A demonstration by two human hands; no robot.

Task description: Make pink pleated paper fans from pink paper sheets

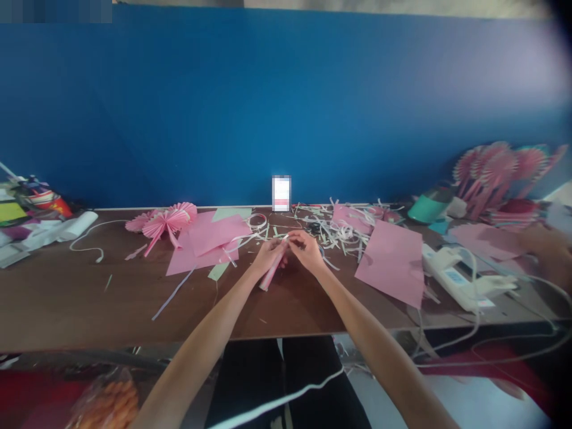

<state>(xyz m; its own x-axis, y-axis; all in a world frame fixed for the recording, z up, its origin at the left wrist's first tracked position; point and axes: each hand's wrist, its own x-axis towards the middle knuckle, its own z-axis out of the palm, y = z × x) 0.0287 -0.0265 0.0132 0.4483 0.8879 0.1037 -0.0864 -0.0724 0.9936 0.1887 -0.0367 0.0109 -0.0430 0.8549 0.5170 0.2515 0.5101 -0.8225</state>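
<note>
A narrow strip of folded pink paper (270,278) with pale edges slants over the table in front of me. My left hand (267,255) is closed around its upper part. Opposite it, my right hand (305,247) pinches at the strip's upper end, where a small white bit shows between the fingertips. What that white bit is, I cannot make out. Just beyond my hands lies a tangle of white paper strips (344,235). Pink sheets lie on both sides, one stack at left (210,238) and a single sheet at right (393,259).
Pink pleated paper fans (167,223) lie at left; more fans (496,170) stand at far right. A white power strip (456,277) with cables and a green roll (429,205) are on the right. A phone-like screen (281,193) leans on the blue wall. Another person's hand (549,253) is blurred at the right.
</note>
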